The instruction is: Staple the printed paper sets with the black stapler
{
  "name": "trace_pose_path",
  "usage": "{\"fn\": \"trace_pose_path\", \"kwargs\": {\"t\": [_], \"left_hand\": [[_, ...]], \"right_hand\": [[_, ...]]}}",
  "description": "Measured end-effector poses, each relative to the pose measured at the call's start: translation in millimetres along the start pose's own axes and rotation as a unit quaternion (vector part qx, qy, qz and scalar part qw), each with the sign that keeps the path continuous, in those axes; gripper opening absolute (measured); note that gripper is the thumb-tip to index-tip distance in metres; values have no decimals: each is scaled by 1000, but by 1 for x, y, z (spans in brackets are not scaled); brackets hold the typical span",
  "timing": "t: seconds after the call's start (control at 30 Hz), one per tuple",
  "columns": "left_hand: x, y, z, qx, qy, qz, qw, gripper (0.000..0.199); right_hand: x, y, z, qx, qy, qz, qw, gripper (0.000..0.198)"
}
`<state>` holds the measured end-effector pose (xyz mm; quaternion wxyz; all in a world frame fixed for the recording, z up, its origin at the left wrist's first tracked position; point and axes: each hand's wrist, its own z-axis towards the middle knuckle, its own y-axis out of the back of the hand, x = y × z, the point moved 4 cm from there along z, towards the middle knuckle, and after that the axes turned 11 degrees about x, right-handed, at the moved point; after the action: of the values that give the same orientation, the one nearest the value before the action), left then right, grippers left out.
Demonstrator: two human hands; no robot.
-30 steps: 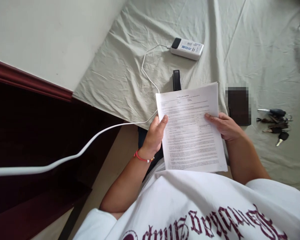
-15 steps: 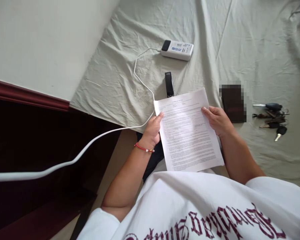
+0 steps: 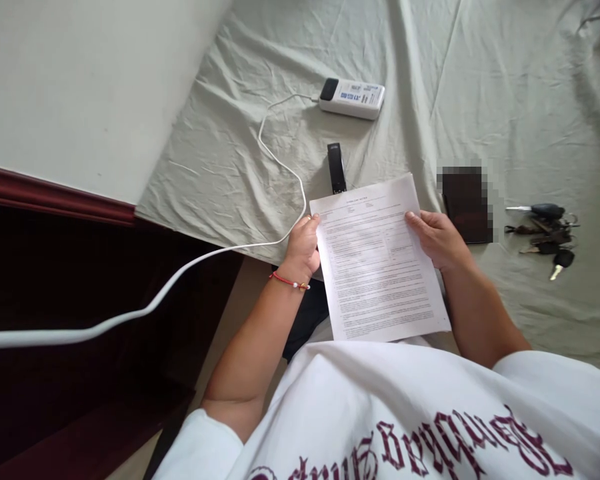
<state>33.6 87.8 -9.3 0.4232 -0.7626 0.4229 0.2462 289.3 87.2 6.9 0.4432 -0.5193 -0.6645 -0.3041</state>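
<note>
Left hand (image 3: 303, 248) has slid from the printed sheets' (image 3: 380, 260) face to their left edge, fingers closed on it; right hand (image 3: 437, 239) keeps pinching the right edge above the bed (image 3: 230, 167), grip steadier.

A white printed paper sheet (image 3: 380, 260) is showing black text; the wrinkled bedsheet (image 3: 480, 87) is looking pale grey-green.
</note>
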Motion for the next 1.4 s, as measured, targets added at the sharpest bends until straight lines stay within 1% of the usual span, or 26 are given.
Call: {"fn": "trace_pose_path", "kwargs": {"t": [0.17, 0.33, 0.5, 0.67, 0.8, 0.97, 1.07, 1.17, 1.27, 1.4], "left_hand": [[-2, 1, 13, 0, 44, 17, 999, 13], [-6, -5, 29, -14, 64, 32, 997, 11], [-6, -4, 35, -14, 37, 56, 998, 15], [-7, -3, 31, -17, 31, 105, 994, 13], [-7, -10, 28, -30, 40, 117, 992, 16], [-8, -19, 30, -26, 12, 128, 991, 23], [-9, -20, 33, -34, -9, 173, 984, 29], [-11, -16, 34, -55, -23, 215, 975, 33], [-11, -13, 32, -53, -13, 222, 973, 33], [-11, -15, 28, -46, 16, 204, 978, 30]], "right_hand": [[5, 2, 0, -33, -51, -25, 998, 33], [4, 9, 0, -51, -59, -29, 997, 30], [1, 15, -1, -79, -82, -14, 993, 26], [-1, 16, 0, -78, -83, -13, 993, 27], [0, 17, 0, -94, -84, -43, 991, 29], [5, 15, -1, -117, -92, -60, 987, 30], [5, 15, -1, -116, -91, -73, 986, 30], [4, 18, -3, -97, -102, -101, 985, 31], [3, 20, -4, -77, -114, -107, 985, 31], [1, 22, -4, -79, -109, -83, 987, 27]]}}
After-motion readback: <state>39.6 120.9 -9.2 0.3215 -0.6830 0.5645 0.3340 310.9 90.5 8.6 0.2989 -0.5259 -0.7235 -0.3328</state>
